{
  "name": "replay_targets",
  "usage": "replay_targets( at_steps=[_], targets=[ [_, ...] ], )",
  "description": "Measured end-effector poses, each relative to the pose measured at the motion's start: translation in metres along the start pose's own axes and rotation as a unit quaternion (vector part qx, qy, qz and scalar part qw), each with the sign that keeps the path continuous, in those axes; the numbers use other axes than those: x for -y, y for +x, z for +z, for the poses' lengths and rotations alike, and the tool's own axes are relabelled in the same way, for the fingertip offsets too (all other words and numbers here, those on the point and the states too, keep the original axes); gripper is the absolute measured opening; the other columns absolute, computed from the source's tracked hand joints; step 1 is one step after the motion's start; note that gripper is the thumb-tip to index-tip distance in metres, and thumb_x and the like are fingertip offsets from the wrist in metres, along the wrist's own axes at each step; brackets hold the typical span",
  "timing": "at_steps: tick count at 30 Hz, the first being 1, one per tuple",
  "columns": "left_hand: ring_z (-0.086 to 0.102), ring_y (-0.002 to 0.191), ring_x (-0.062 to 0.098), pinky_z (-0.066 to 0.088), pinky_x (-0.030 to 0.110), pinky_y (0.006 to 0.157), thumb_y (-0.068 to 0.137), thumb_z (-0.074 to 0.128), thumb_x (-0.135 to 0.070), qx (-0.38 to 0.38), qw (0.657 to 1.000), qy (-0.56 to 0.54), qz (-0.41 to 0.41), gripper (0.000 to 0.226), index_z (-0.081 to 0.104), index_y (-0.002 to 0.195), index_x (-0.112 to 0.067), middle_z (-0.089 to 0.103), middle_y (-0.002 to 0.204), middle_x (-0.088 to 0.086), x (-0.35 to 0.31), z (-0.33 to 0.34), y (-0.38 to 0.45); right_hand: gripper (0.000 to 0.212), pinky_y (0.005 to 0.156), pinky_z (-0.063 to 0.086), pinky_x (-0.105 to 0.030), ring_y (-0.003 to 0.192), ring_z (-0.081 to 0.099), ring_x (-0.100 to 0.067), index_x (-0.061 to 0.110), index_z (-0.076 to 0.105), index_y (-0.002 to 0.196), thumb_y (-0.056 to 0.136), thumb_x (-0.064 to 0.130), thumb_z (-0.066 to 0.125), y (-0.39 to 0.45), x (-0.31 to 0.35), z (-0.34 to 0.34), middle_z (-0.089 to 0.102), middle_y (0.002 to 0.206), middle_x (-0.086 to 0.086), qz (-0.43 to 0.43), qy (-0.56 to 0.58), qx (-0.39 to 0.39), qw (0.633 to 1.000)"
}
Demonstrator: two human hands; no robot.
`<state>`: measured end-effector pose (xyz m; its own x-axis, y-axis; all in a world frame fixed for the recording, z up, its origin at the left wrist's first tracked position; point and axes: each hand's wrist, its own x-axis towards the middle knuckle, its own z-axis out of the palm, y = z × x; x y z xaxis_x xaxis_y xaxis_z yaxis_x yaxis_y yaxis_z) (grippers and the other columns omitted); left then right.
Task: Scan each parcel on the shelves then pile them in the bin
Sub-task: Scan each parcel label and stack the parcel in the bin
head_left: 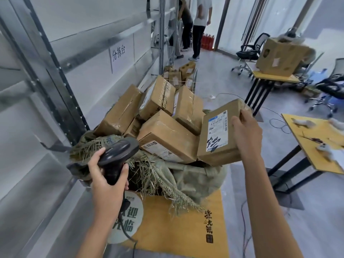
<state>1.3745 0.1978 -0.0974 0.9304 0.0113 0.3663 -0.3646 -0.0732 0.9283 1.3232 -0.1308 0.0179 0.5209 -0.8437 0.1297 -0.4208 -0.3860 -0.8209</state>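
The right hand (245, 130) grips a labelled cardboard parcel (219, 135) by its right edge, over the right rim of the heaped woven sack (195, 180). The left hand (106, 175) grips the barcode scanner (116, 155). This looks like the piling step; next, set the parcel down flat on the heap.

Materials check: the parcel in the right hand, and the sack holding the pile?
Brown rectangular parcel: looks like matte corrugated cardboard, with creased edges, glossy tape and a white printed paper label. Olive-green sack: seemingly coarse woven plastic or jute; its frayed rim sheds loose strands.
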Motion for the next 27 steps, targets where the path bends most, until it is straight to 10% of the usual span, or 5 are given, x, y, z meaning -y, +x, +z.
replay_targets(
  at_steps=[6, 17, 27],
  targets=[
    [0.062, 0.053, 0.017, 0.054, 0.022, 0.051, 0.093, 0.068, -0.002, 0.0, 1.0, 0.012, -0.01, 0.074, 0.038, 0.136, -0.054, 0.063, 0.084, 0.015, -0.006, 0.003, -0.004, 0.029, 0.106, 0.038, -0.056, 0.123, 0.047, -0.043, 0.018, 0.054, 0.116, 0.102, 0.036, 0.035, 0.009, 0.022, 0.018, 0.044, 0.147, -0.009, -0.023, -0.162, 0.059, 0.985],
    [0.061, 0.054, 0.012, 0.052, 0.018, 0.052, 0.094, 0.069, -0.002, 0.01, 0.999, 0.01, -0.034, 0.074, 0.039, 0.13, -0.059, 0.061, 0.094, 0.017, -0.011, 0.016, -0.02, 0.063, 0.097, 0.035, -0.048, 0.128, 0.035, -0.045, 0.012, 0.018, 0.159, 0.102, 0.033, 0.033, -0.006, 0.04, 0.084, 0.016, 0.165, -0.012, -0.095, -0.463, 0.06, 0.879],
    [0.061, 0.052, 0.013, 0.051, 0.018, 0.051, 0.094, 0.069, -0.004, 0.012, 1.0, 0.014, -0.021, 0.074, 0.038, 0.13, -0.061, 0.063, 0.092, 0.017, -0.024, 0.007, -0.027, 0.041, 0.094, 0.038, -0.044, 0.12, 0.051, -0.041, 0.012, 0.047, 0.138, 0.102, 0.03, 0.038, -0.005, 0.048, 0.058, 0.045, 0.146, -0.012, -0.177, -0.273, 0.124, 0.938]
  ],
)
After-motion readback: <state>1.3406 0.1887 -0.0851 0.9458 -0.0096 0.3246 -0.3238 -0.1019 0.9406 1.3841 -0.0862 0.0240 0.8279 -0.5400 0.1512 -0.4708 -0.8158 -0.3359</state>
